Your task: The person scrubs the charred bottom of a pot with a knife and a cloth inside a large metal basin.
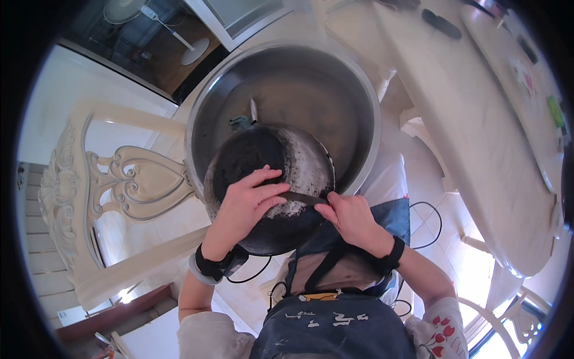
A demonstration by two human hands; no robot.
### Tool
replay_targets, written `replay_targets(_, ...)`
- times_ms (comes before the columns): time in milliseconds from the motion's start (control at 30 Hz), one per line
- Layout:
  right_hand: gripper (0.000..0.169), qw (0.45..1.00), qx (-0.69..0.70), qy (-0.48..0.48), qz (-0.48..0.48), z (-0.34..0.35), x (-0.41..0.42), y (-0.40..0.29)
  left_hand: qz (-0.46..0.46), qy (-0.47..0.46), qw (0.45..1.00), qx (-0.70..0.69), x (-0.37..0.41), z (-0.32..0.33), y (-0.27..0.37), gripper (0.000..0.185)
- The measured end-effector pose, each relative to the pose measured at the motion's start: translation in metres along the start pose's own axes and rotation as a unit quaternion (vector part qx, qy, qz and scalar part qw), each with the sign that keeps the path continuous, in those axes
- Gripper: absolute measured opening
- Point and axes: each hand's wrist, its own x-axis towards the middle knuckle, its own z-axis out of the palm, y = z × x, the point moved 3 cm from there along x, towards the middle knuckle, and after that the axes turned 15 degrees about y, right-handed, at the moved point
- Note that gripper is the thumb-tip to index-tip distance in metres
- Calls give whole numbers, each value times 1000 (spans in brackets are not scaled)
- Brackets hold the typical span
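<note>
A round metal pan [309,166], its outer bottom facing up, leans over the near rim of a large steel basin [376,134]. The pan is partly black with soot and partly bare grey metal. Across the bare patch lies a dark flat blade or scraper [305,198]. My right hand [354,220] grips its right end near the pan's edge. My left hand [251,197] presses on its other end with spread fingertips. Murky water [305,103] stands in the basin, where a metal handle [254,111] and a green cloth or scrubber [240,121] show beyond the pan.
A carved cream chair [139,179] stands left of the basin. To the right is a long pale table [457,112] with several small items on it. A standing fan [194,52] is at the upper left. Black cable [441,220] hangs beside my right leg.
</note>
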Motion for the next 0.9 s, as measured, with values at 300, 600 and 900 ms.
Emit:
replay_targets(300, 42, 999, -24, 45, 3, 8, 0, -7, -11, 15, 1000, 8, 6, 1, 6, 29)
replay_targets(600, 49, 1000, -1, 22, -3, 2, 12, -6, -25, 37, 999, 21, 14, 7, 4, 26)
replay_targets(900, 51, 1000, -5, 16, 12, 5, 10, -2, -20, 47, 997, 57, 18, 11, 10, 24)
